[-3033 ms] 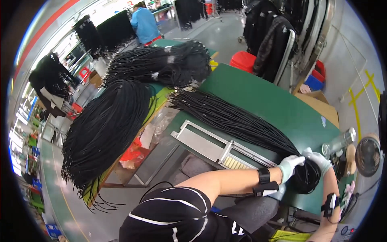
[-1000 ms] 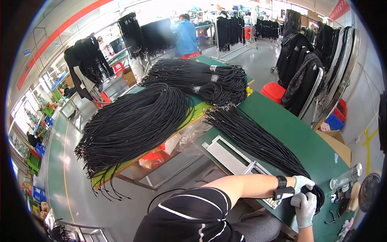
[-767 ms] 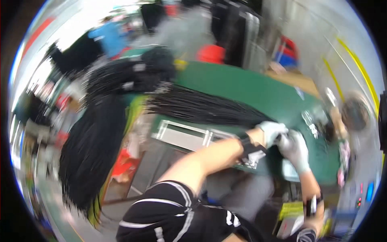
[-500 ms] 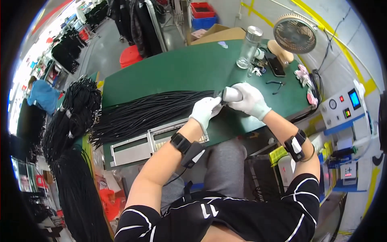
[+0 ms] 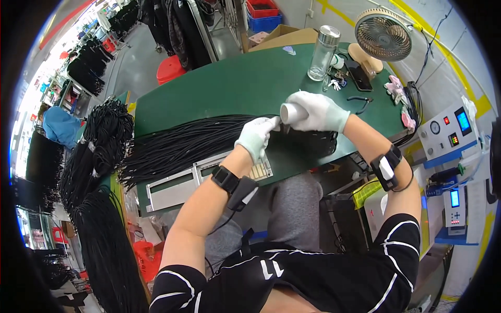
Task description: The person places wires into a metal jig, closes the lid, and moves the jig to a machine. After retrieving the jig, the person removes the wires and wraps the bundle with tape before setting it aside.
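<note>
My right hand, in a white glove, is wrapped round a short white cylinder that looks like a roll. My gloved left hand is closed just left of it, fingertips pinched; what they hold is too small to make out. Below both hands a long bundle of thin black cables lies across the green table. Part of the bundle passes beneath the hands and shows again at the right. A light metal frame lies in front of the cables, partly hidden by my left forearm.
A glass bottle, a fan, a phone, keys and pliers are at the far right. A control box stands right of the table. More black cables hang at the left.
My right hand has moved slightly up and left, turning the white cylinder's end toward me. The left hand has shifted a little left, opening a small gap between the hands.
</note>
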`<state>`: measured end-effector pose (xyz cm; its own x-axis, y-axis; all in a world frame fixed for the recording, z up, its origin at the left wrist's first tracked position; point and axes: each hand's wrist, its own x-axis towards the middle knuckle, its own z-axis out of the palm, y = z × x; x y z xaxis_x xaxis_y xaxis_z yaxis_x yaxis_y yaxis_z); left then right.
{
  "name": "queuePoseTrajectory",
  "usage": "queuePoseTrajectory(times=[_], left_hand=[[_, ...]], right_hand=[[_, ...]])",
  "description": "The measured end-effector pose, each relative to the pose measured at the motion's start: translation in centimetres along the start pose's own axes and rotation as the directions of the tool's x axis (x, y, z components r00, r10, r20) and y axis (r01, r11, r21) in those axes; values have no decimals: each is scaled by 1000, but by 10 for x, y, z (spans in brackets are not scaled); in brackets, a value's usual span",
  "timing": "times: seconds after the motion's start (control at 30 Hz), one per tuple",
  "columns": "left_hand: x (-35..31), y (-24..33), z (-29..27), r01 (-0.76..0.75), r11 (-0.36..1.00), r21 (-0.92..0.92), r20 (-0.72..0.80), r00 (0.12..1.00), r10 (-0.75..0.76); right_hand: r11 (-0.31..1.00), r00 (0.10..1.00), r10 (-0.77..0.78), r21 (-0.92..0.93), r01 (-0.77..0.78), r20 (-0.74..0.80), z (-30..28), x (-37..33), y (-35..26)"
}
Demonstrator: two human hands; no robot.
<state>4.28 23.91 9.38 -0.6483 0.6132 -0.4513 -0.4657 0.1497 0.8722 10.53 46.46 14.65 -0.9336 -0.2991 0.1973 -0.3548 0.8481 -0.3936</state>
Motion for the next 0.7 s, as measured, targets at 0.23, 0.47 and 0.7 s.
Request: queuePoseTrajectory(times=[0.23,0.47,0.7], left_hand=[[6,-29,28,-40,990,-138,59,997,49],[23,-56,29,62,771,-633,52,998,-38],[20,-63,19,145,599,-787,314,931,187]], right_hand=[[998,993,10,-58,-17,-121,8,18,6],[906,936,327,238,-349,127,48,59,48],[635,894,446,686,-355,50,33,34,25]])
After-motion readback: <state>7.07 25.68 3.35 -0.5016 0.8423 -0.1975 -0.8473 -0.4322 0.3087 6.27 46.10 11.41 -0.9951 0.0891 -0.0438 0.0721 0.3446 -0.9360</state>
